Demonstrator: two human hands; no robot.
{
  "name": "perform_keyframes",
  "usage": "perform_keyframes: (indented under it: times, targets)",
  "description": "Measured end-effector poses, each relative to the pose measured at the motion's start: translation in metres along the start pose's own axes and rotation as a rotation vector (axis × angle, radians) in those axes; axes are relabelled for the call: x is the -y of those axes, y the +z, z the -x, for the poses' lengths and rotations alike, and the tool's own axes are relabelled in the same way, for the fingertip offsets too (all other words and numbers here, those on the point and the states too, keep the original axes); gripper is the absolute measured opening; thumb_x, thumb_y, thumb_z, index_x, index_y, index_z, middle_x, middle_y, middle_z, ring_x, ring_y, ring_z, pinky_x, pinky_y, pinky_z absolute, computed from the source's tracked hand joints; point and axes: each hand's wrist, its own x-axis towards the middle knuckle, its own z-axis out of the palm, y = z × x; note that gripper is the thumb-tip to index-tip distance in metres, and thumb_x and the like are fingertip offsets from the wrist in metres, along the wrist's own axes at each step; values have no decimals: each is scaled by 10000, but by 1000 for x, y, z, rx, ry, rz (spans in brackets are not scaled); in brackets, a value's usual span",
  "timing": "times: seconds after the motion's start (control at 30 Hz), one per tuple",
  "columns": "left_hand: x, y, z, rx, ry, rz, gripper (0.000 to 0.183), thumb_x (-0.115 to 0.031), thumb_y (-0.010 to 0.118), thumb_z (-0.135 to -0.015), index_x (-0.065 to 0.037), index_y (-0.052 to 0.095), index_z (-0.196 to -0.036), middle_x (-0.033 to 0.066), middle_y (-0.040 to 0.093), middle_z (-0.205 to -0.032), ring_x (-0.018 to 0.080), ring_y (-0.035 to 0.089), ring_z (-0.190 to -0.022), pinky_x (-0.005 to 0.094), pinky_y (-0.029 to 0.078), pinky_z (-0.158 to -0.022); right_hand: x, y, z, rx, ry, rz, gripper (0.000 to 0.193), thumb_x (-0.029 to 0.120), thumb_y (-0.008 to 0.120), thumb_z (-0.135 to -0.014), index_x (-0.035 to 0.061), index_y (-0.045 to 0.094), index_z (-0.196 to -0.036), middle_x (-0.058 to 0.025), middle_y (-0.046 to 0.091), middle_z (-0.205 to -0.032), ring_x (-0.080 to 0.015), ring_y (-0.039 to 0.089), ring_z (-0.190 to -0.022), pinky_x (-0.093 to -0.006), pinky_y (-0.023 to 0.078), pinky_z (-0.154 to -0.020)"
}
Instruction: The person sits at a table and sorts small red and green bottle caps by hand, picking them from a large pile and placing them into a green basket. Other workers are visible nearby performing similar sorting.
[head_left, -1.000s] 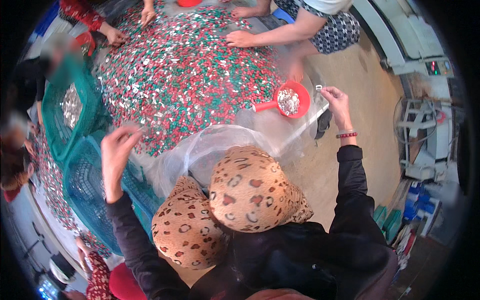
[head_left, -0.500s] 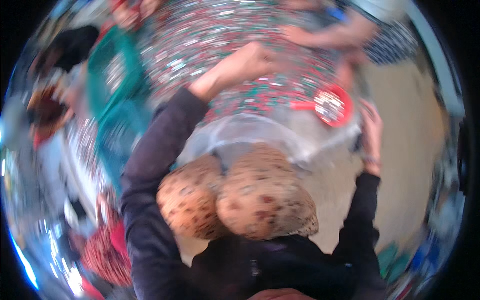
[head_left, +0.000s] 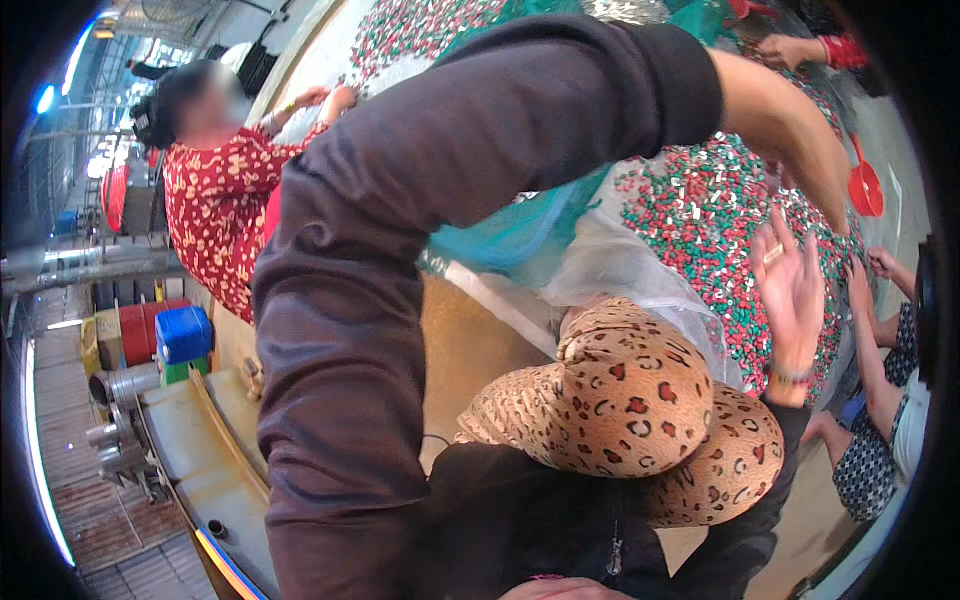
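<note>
My left arm, in a dark sleeve, bends across the view, and my left hand [head_left: 795, 135] hangs over the far right of a heap of small red, green and white pieces [head_left: 690, 205]. The back of that hand faces me; its fingers are hidden. My right hand [head_left: 792, 290] is open with fingers apart, palm showing, above the heap's near side. It wears a ring and a wristband. Beyond my left hand lies a red long-handled scoop [head_left: 866, 188]. A clear plastic sheet [head_left: 640, 265] lies between the heap and my leopard-print knees [head_left: 640, 395].
Blue-green mesh [head_left: 520, 235] shows beneath my left arm. A person in red patterned clothes [head_left: 225, 210] works at the left; other people's hands [head_left: 870, 310] reach in at the right. A blue container [head_left: 183, 333] and a metal machine [head_left: 200, 430] stand at the lower left.
The view has swung round toward the left. My left arm has reached farther across to the right. My right hand, earlier beside the red scoop, is now open over the heap.
</note>
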Motion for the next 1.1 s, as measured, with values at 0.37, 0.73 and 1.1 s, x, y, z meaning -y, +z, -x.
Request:
perform_keyframes:
  times: [0.37,0.73,1.1]
  targets:
    - [191,-63,55,-448,302,-285,317,-332,634,-842,-109,696,-1059,96,711,-959,268,685,-847,367,532,-753,-34,24,-86,-182,296,84,483,337,363,-1042,143,309,-603,46,224,-526,-51,205,-408,-182,158,-311]
    - [458,128,138,-65,-479,-549,919,-309,860,-589,-409,427,-1393,69,322,-1503,456,268,-1361,539,410,-1029,-39,-79,-17,-470,254,56,392,277,406,-1028,112,379,-674,33,257,-538,-68,225,-433,-225,186,-373]
    - [495,27,140,-398,-573,-248,163,-110,672,-775,-115,704,-934,116,712,-860,241,694,-770,355,537,-751,-30,-78,-5,-315,117,-9,390,255,365,-1047,95,359,-691,12,255,-583,-80,213,-467,-242,190,-392]
